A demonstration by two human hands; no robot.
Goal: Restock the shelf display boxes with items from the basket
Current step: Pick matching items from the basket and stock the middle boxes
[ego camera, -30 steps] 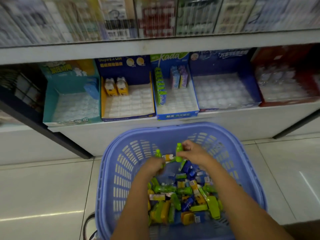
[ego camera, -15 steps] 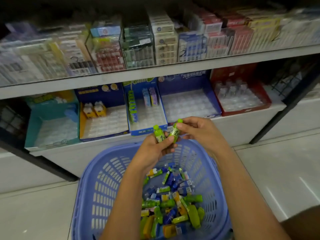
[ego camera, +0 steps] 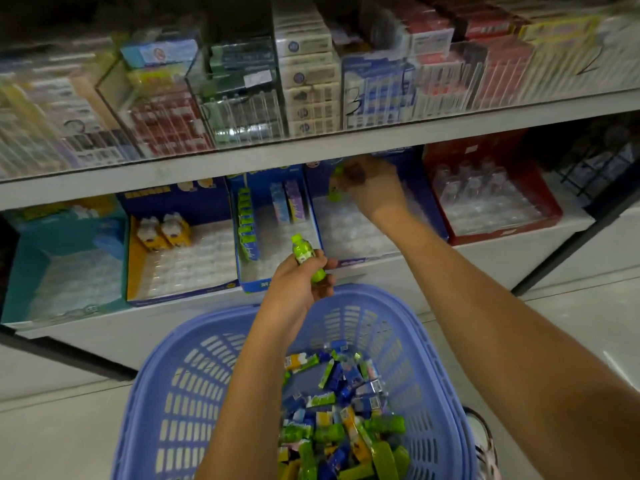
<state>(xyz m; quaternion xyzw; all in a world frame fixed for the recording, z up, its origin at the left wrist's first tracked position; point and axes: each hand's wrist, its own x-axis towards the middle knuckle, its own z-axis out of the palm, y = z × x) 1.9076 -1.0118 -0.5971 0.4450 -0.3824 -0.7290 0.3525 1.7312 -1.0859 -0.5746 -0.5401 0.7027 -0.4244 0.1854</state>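
A blue plastic basket (ego camera: 180, 393) sits on the floor below me, holding several small green, blue and yellow packets. My left hand (ego camera: 298, 282) grips a small green bottle-shaped item (ego camera: 304, 256) above the basket's far rim. My right hand (ego camera: 372, 188) reaches into the dark blue display box (ego camera: 429, 216) on the lower shelf and holds a second green item (ego camera: 335, 183) at the box's back left. That hand is blurred by motion.
On the same shelf stand a teal box (ego camera: 20, 265), a yellow-sided box (ego camera: 133, 268) with two yellow items, a blue box (ego camera: 254, 287) with green and blue packets, and a red box (ego camera: 550, 209). The shelf above carries stacked cartons behind clear dividers. A shoe (ego camera: 483, 441) shows by the basket.
My right hand has moved up and away from the left hand into the dark blue box with its green item. The left hand stayed above the basket. The view has tilted upward.
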